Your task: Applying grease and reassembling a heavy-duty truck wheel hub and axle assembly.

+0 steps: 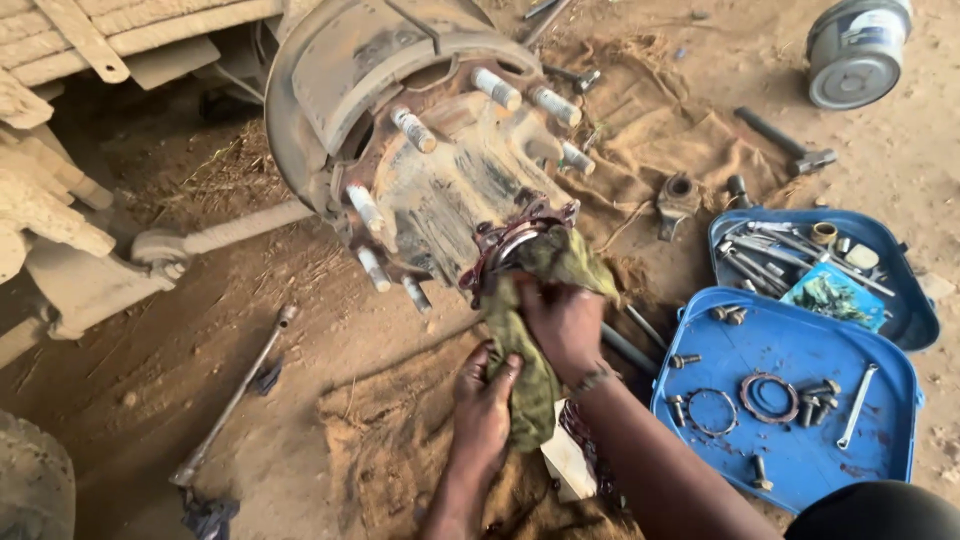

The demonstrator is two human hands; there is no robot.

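rusty metal hub (440, 180), cloth rag (535, 330), glossy plastic tray (800, 350)

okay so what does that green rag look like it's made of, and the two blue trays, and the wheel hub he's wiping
Rag: soft woven cloth, olive-green, limp and creased where both hands grip it. Blue trays: probably moulded plastic, going by the smooth glossy surface and rounded rims, though painted metal is possible. Wheel hub: heavy cast metal, likely steel or iron, dull, rusty brown and dusty.

A round grey tin (857, 50) with a pale label lies top right; a green-blue packet (833, 296) rests in the blue tray (918, 300).
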